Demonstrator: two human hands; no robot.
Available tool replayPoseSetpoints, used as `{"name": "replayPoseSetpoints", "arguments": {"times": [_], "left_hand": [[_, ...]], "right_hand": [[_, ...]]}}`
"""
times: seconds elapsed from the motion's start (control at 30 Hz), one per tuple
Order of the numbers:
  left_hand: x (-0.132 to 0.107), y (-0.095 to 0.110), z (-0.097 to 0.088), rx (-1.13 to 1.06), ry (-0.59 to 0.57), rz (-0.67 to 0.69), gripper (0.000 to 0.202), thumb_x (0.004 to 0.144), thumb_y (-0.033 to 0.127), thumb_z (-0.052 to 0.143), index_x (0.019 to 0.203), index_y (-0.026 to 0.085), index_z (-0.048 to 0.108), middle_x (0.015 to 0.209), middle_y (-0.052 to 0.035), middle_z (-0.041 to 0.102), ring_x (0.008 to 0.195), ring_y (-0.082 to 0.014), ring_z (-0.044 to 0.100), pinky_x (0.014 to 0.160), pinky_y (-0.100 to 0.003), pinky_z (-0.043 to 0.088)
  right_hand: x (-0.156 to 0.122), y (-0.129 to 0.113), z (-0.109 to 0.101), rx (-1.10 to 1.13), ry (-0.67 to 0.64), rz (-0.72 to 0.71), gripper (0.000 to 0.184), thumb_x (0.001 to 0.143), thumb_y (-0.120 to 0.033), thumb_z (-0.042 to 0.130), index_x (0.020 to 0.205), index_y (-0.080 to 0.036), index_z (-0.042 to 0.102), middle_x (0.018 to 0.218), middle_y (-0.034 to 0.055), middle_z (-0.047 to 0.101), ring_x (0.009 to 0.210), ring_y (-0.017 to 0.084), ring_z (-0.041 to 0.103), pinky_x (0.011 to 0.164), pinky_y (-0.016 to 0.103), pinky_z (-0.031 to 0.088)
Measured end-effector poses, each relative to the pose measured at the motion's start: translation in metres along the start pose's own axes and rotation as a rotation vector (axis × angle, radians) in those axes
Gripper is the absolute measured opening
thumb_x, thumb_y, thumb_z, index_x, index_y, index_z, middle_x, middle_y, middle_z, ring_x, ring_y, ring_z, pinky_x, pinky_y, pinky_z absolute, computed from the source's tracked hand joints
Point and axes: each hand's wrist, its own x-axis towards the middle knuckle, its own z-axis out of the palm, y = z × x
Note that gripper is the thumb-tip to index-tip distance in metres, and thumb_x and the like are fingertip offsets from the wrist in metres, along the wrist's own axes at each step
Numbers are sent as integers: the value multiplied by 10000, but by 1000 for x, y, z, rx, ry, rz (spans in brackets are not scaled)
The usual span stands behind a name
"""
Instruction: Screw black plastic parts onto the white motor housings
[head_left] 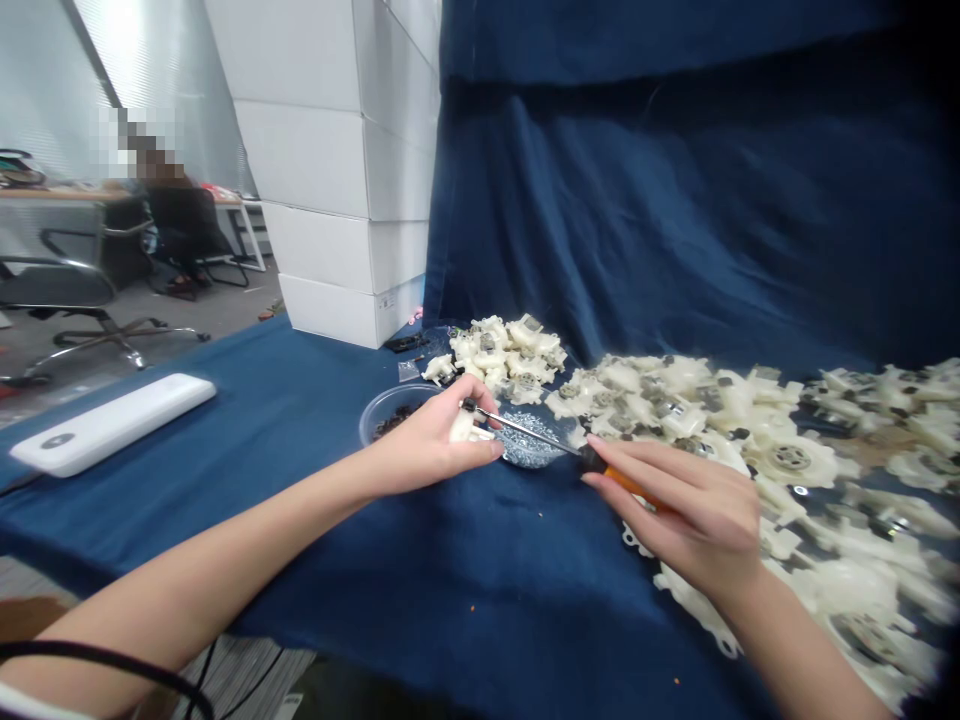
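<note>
Between the thumb and fingers of my left hand point(431, 440) is a small cream plastic part point(466, 428), mostly covered by the hand. My right hand point(686, 500) grips a screwdriver point(626, 483) by its orange and black handle. The metal shaft slants up to the left, and its tip meets a dark piece at the cream part. Beneath the shaft stands a clear bowl of small silvery screws point(529, 440). Partly behind my left hand, another clear bowl point(373, 412) contains dark small pieces.
Many cream plastic parts point(787, 455) lie heaped along the right side, with a smaller pile point(506, 350) behind the bowls. A white oblong device point(112, 425) rests at the left. White boxes point(330, 250) are stacked at the back. Beyond the table, a person sits near an office chair point(60, 285).
</note>
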Motion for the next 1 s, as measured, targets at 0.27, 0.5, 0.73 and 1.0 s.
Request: {"name": "replayPoseSetpoints", "arguments": {"times": [0.27, 0.5, 0.73, 1.0], "left_hand": [[-2, 0, -1, 63, -23, 17, 318, 861, 360, 698, 1082, 218, 519, 1076, -28, 591, 867, -141, 546, 789, -294, 432], [-3, 4, 4, -151, -46, 1, 346, 818, 354, 753, 1045, 218, 530, 996, 8, 593, 756, -95, 536, 680, -239, 434], [-1, 7, -1, -227, -15, -116, 351, 816, 392, 755, 1015, 226, 517, 845, 44, 543, 562, -58, 467, 483, -195, 379], [3, -9, 2, -194, 10, -100, 378, 798, 414, 771, 1023, 215, 541, 822, 38, 550, 580, -65, 474, 521, -196, 386]], "right_hand": [[13, -4, -7, 601, -394, 910, 363, 842, -491, 749, 1088, -228, 794, 849, 68, 789, 536, 104, 628, 460, 200, 488], [18, -3, -14, 856, -550, 1160, 465, 731, -495, 847, 1068, -221, 682, 746, -2, 678, 499, 46, 488, 432, 153, 376], [9, -11, -1, 214, -42, 320, 167, 848, -229, 771, 1015, -236, 782, 956, 41, 762, 825, 138, 708, 739, 244, 583], [7, -10, 0, 237, -70, 324, 129, 856, -231, 763, 980, -221, 799, 911, 33, 767, 811, 131, 715, 762, 236, 589]]}}
